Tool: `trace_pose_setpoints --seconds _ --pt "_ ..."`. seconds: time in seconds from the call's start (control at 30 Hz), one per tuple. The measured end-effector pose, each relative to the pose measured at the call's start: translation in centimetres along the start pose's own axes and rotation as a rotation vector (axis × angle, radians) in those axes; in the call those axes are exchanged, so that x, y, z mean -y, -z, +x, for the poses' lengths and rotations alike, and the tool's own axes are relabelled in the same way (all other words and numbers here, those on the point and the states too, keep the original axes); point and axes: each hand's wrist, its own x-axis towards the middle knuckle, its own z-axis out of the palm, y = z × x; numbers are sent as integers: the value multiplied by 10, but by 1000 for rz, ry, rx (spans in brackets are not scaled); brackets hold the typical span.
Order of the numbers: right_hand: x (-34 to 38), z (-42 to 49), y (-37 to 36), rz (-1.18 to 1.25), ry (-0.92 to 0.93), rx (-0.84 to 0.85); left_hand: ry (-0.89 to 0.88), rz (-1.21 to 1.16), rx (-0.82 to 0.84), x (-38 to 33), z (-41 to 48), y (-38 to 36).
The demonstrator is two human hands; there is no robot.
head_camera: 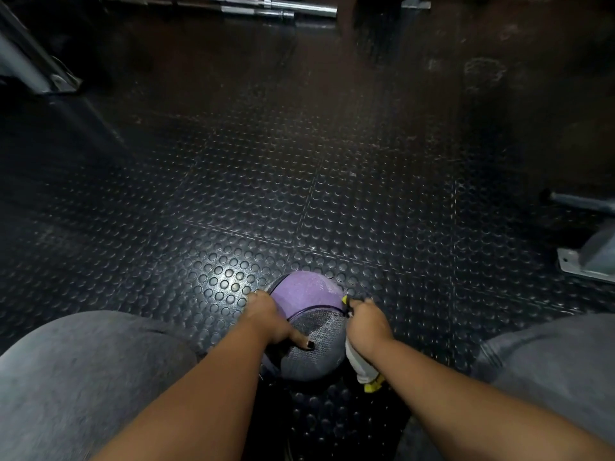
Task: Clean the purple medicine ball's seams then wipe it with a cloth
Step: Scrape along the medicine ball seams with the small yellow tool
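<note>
Two bare hands tend a purple medicine ball that sits on the studded black rubber floor, between the grey-trousered knees of a seated person. The ball shows a purple panel on its far side and a grey textured panel nearer the person, with a dark seam curving between them.

The left hand lies over the ball's left side, with the fingers laid along its curve and the thumb resting on the grey panel. Its grip is apart, steadying the ball rather than clasping it. The right hand is at the ball's right edge, its grip clamped round a white tool with yellow ends. Whether this is a brush or a bottle cannot be told. Its upper yellow tip sits close to the seam's right end.

This looks like the seam-cleaning step, with the wipe not yet begun. To do it well, the left hand should press firmly so the ball cannot roll. The tool's tip should follow the groove in short strokes, and the ball should be turned bit by bit to bring each seam up.

A barbell lies far back.
</note>
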Motion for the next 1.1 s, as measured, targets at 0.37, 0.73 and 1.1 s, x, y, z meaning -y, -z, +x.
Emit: trace_pose_setpoints --seconds 0.37,0.73,1.1 --pt "22 -11 8 -201 299 -24 0 72 -32 0 3 -7" --pt "-13 9 4 -98 21 53 -33 141 -38 -6 -4 -14" --pt "19 -4 14 -218 329 -10 -37 220 -54 -8 -6 -13"
